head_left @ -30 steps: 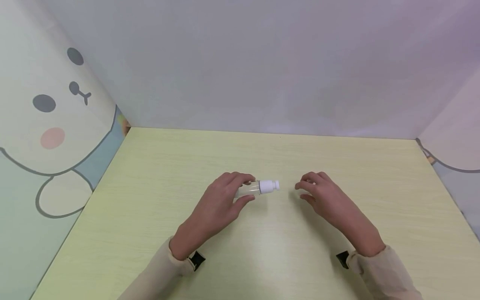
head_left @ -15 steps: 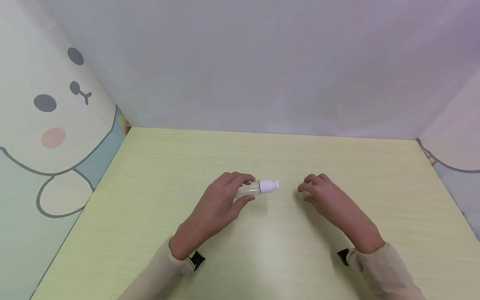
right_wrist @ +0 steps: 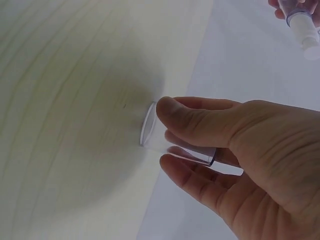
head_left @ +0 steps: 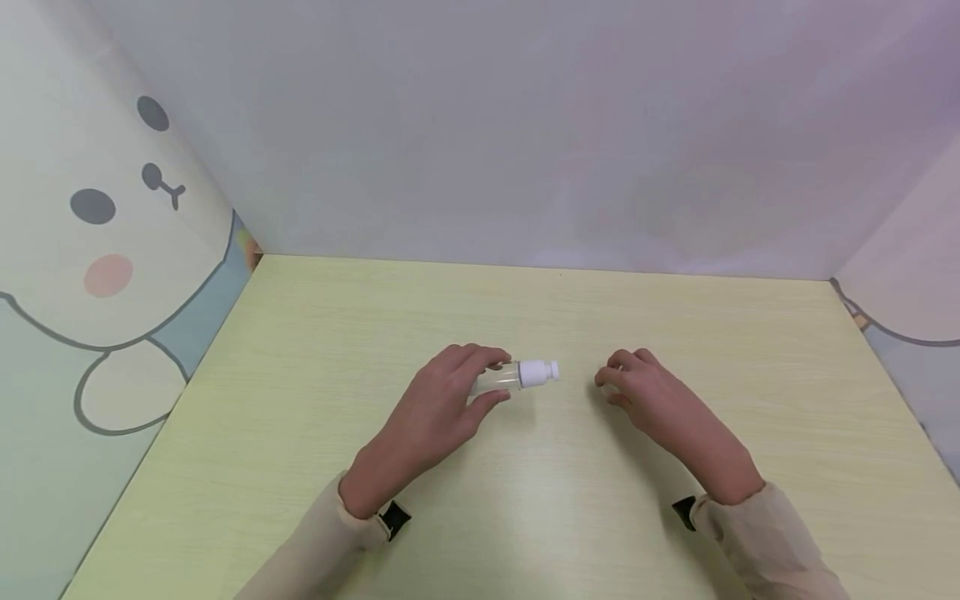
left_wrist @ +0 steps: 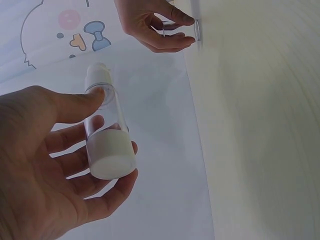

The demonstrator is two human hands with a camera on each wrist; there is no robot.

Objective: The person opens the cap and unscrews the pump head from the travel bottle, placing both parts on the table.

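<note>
My left hand (head_left: pixel 442 400) grips a clear bottle (head_left: pixel 498 379) with a white pump top (head_left: pixel 532 373), which lies sideways in the air and points right. In the left wrist view the thumb presses near the bottle's neck, and the fingers curl behind its body; a white base (left_wrist: pixel 112 155) shows. To the right, my right hand (head_left: pixel 652 404) pinches a clear plastic cap (right_wrist: pixel 155 127) between thumb and fingers. One rim of that cap faces the table, close to the surface; whether it touches I cannot tell. From the head view the cap is mostly hidden by the fingers.
Both hands work over a pale wood-grain table (head_left: pixel 360 308). A plain whitish wall panel (head_left: pixel 525 133) rises behind its back edge, and panels with cartoon drawings (head_left: pixel 112 233) stand at the sides. Dark straps show at both sleeve cuffs.
The right hand has shifted slightly to the right, and its thumb and fingertips have drawn a little closer together. The left hand and the bottle hold still.
</note>
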